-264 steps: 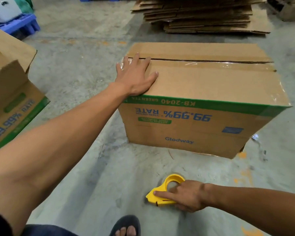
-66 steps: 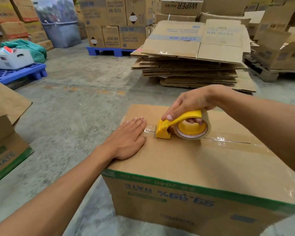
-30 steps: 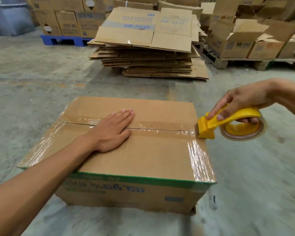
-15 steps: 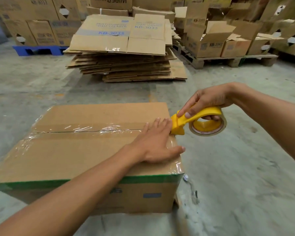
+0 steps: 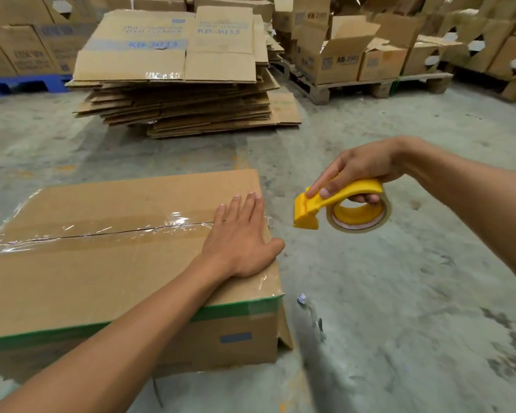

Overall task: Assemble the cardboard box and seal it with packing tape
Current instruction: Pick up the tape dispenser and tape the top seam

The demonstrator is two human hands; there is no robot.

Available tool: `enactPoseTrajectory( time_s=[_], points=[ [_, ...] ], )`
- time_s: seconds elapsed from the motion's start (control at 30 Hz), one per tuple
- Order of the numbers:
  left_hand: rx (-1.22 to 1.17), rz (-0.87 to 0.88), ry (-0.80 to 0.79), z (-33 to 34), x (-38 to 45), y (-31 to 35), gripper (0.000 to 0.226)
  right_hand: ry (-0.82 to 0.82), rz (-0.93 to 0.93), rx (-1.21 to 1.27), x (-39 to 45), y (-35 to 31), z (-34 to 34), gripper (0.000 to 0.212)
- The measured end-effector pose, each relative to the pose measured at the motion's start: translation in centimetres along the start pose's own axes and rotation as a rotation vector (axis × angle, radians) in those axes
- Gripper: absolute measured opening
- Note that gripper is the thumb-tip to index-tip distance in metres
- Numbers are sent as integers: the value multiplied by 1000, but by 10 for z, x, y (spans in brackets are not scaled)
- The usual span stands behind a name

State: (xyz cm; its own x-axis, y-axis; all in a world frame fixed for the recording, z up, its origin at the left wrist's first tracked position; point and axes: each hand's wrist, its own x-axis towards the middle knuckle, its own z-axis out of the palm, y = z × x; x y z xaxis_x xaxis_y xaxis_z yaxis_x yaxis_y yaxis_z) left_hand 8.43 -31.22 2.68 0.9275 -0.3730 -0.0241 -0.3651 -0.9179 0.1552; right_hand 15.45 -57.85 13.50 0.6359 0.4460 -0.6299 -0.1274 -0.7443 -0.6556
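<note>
A closed cardboard box (image 5: 108, 263) with a green band along its top edge sits on a grey concrete floor (image 5: 399, 308); clear packing tape (image 5: 102, 232) runs along the seam between its 2 top flaps. The left hand (image 5: 242, 236) lies flat and spread, palm down, on the box top at its right end, covering the tape there and gripping nothing. The right hand (image 5: 361, 171) is clenched around a yellow tape dispenser (image 5: 337, 208), held in the air just right of the box and not touching it. Behind lie a stack of flattened cartons (image 5: 179, 93) and open boxes on a wooden pallet (image 5: 367, 87).
</note>
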Motion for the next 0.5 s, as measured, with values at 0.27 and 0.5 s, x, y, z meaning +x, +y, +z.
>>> enactPoseTrajectory(
  time_s=[0.27, 0.5],
  points=[
    [12, 49, 31, 2, -17, 4, 93, -103, 462, -397, 73, -17, 40, 37],
    [-65, 97, 103, -6, -19, 3, 71, -255, 753, -634, 73, 93, 124, 47]
  ],
)
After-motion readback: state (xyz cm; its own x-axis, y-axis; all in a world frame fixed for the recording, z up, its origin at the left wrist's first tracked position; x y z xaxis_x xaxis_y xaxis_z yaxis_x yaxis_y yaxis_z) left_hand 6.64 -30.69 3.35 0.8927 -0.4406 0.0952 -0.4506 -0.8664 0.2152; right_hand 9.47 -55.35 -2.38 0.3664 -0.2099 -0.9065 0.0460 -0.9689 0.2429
